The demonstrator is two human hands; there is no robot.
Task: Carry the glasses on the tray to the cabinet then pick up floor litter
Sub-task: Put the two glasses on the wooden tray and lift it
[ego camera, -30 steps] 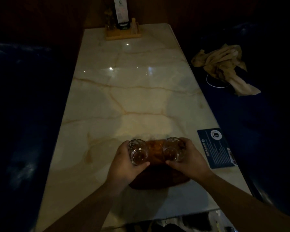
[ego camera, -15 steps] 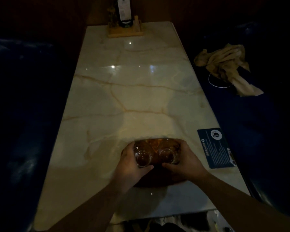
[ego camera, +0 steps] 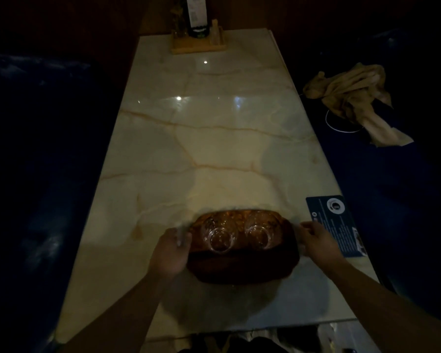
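Observation:
A dark brown oval tray [ego camera: 242,268] rests on the marble table [ego camera: 214,149] near its front edge. Two clear glasses stand side by side on the tray's far half, the left glass [ego camera: 220,240] and the right glass [ego camera: 258,234]. My left hand [ego camera: 171,253] is at the tray's left rim, its fingers blurred and curled against the edge. At the right rim, my right hand [ego camera: 317,239] has its fingers spread, the tips just reaching the edge. Neither hand holds a glass.
A blue card [ego camera: 335,225] lies on the table right of the tray. A wooden condiment holder with a bottle [ego camera: 197,36] stands at the far end. Dark blue bench seats flank the table; a crumpled beige cloth [ego camera: 351,98] lies on the right seat.
Both hands let go of the glasses, which now stand on the tray, and moved outward to the tray's left and right rims.

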